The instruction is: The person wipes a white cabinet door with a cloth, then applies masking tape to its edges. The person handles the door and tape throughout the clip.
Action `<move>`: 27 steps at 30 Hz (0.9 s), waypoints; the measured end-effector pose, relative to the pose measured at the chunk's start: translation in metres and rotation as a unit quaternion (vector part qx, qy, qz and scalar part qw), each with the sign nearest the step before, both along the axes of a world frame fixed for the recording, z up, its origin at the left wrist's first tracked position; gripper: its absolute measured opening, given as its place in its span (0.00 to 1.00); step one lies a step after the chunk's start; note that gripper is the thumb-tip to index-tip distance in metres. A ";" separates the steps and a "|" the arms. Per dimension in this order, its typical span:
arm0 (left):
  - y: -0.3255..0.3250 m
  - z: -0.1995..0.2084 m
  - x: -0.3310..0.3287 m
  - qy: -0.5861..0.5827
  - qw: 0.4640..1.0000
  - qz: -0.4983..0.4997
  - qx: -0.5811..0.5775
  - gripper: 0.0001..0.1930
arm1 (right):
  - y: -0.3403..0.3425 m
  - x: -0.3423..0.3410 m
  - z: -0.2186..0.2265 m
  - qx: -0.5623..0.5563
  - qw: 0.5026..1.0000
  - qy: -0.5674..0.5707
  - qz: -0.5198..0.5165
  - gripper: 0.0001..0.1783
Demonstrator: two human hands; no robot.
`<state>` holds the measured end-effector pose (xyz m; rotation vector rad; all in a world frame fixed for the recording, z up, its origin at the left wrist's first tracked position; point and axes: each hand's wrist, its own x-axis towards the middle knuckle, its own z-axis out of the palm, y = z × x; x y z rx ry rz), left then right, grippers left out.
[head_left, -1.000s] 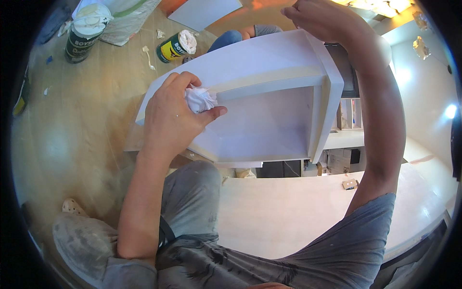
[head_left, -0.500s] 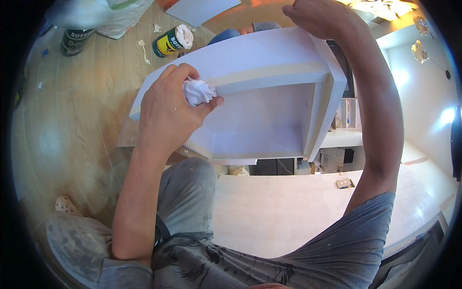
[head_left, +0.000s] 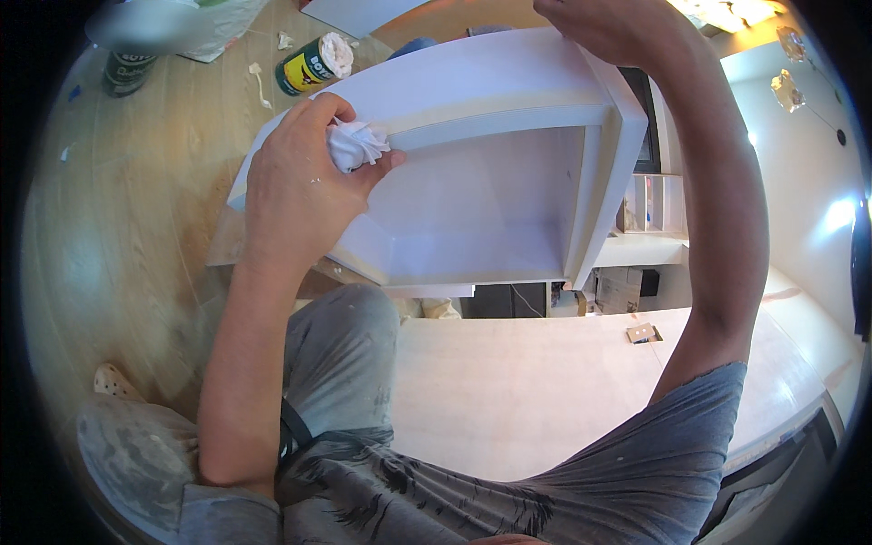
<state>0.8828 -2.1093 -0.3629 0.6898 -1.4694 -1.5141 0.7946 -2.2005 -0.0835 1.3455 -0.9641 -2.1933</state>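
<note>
My left hand (head_left: pixel 295 186) closes round a crumpled white wad (head_left: pixel 357 145), which could be cloth or paper. Fingers and thumb pinch it at the front rim of a white open-fronted cabinet (head_left: pixel 490 86), near its left end. Whether the wad touches the rim I cannot tell. At the top edge of the picture, my right hand (head_left: pixel 604 29) is over the cabinet's far right corner. Its fingers are bent and partly cut off, so contact or a held thing does not show.
Beyond the cabinet, a green and yellow can (head_left: pixel 313 64) stuffed with pale crumpled material stands on the wood floor (head_left: pixel 118 236). Scraps lie nearby, and a dark can (head_left: pixel 127 73) is farther left. A pale panel (head_left: pixel 509 391) with a small socket plate (head_left: pixel 643 333) lies at right.
The cabinet, can and both hands appear slightly higher and farther left as the view shifts. My left hand keeps its pinch on the wad at the rim.
</note>
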 end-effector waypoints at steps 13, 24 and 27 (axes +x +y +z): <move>0.006 -0.004 -0.007 0.013 1.000 -0.007 0.026 0.24 | 0.033 0.056 -0.004 -0.005 1.000 0.029 0.009 0.15; 0.012 0.000 -0.008 0.016 0.999 -0.002 0.029 0.25 | 0.055 0.085 -0.003 -0.125 0.991 -0.018 -0.038 0.18; 0.007 -0.005 -0.005 0.007 1.000 0.008 0.026 0.25 | 0.059 0.129 -0.031 -0.291 0.951 -0.005 -0.105 0.22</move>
